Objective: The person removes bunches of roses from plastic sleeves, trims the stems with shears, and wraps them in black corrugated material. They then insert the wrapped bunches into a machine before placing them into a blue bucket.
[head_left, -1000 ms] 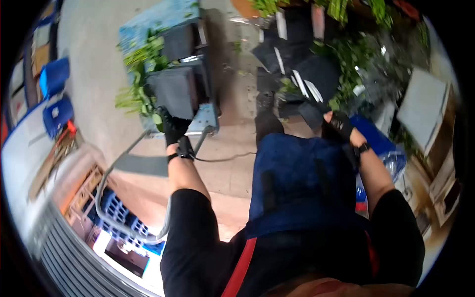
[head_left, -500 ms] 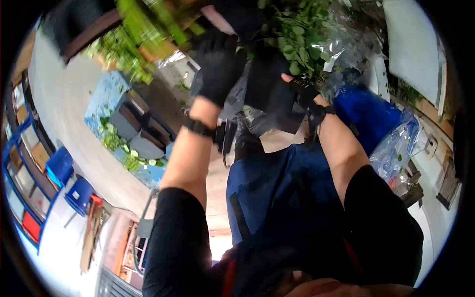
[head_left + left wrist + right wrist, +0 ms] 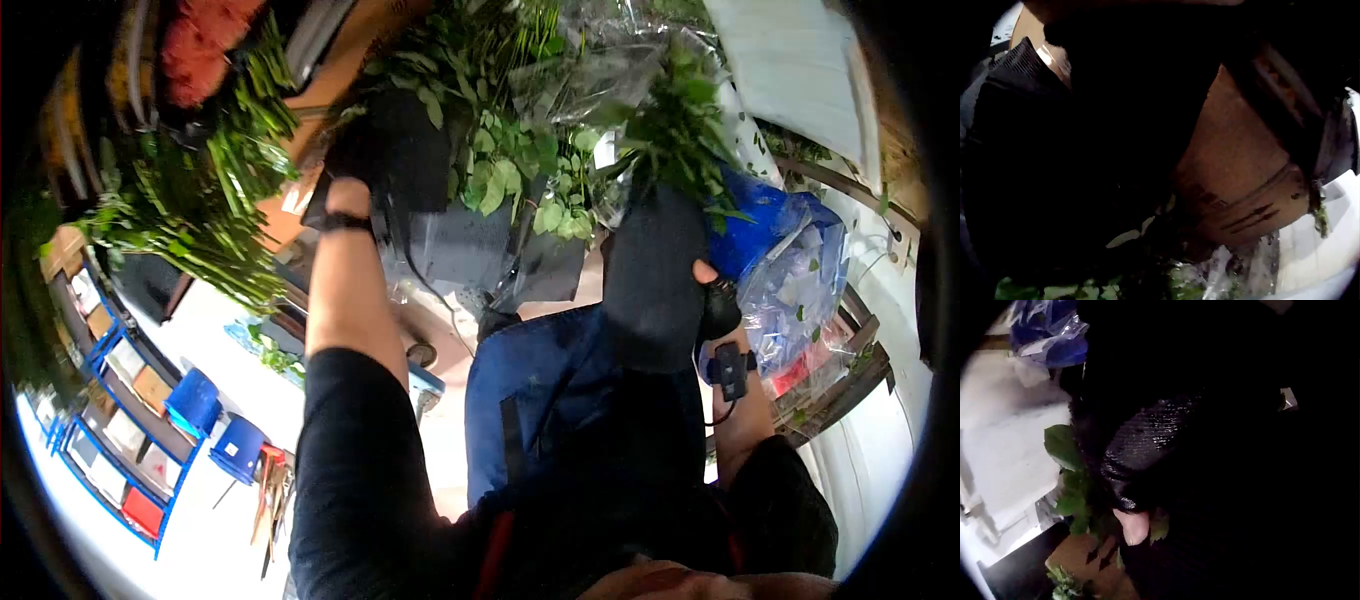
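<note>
A black-wrapped bundle (image 3: 655,275) with dark green leaves (image 3: 685,110) at its top lies against the front of the apron. My gloved right hand (image 3: 720,302) grips its right side, the bare thumb tip showing. In the right wrist view the glove (image 3: 1147,437) curls beside black wrap and leaves (image 3: 1063,447). My gloved left hand (image 3: 348,158) is at other black sheets (image 3: 410,150) with leafy stems (image 3: 490,165); dark glove and dark sheet merge, so its fingers cannot be made out. The left wrist view is mostly black too.
Cut green stems (image 3: 215,200) and red flowers (image 3: 205,50) are at the upper left. Clear plastic (image 3: 590,75) lies among the leaves. A blue bag (image 3: 745,225) and clear wrap (image 3: 800,290) are on the right. Blue shelving (image 3: 110,400) stands at the far left.
The view has turned toward the stems and leaves. The black-wrapped bundle now stands by my right hand, which has moved right and nearer my body. My left hand has moved left and away from it.
</note>
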A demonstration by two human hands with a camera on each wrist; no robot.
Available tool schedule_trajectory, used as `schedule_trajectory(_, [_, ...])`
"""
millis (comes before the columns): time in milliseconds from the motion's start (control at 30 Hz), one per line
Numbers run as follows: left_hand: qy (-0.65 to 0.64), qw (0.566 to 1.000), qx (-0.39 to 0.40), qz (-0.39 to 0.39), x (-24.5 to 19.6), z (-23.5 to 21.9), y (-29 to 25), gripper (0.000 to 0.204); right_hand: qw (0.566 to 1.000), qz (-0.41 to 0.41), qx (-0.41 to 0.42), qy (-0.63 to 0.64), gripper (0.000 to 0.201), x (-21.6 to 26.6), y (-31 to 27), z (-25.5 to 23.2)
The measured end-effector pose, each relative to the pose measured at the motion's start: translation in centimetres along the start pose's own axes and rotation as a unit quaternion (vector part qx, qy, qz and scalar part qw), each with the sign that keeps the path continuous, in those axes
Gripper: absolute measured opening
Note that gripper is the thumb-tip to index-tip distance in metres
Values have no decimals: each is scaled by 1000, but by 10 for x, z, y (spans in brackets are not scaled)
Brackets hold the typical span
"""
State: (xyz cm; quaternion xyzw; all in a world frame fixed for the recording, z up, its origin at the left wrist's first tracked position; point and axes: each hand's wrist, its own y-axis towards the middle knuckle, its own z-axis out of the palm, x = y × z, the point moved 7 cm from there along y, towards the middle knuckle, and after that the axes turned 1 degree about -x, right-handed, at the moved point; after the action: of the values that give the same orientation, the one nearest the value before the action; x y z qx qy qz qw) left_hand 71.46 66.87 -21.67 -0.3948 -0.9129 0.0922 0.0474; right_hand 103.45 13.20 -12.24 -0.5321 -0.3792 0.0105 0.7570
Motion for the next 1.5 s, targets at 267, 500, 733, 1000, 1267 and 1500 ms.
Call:
schedule_trajectory(267, [-503,861,28,-76,-126,-216,-142,48,976,-36,117,181,50,87,-104,173])
schedule_trajectory(500, [-690,705,117,-115,-216,-328,-218,45,972,-153,172,45,46,157,-193,202])
schedule_trajectory(733, [-698,693,91,157,-322,-493,-183,83,951,-297,81,-34,57,249,-300,128])
schedule_trajectory(1000, [-634,688,79,345,-550,-546,-154,75,951,-292,76,59,49,254,-266,-96])
schedule_trajectory(1267, [-573,710,188,363,-600,-525,-113,59,877,-471,-86,38,32,286,-350,-68])
schedule_trajectory(1500, [-607,656,332,302,-636,-612,-9,56,771,-555,-273,-154,29,391,-320,-103])
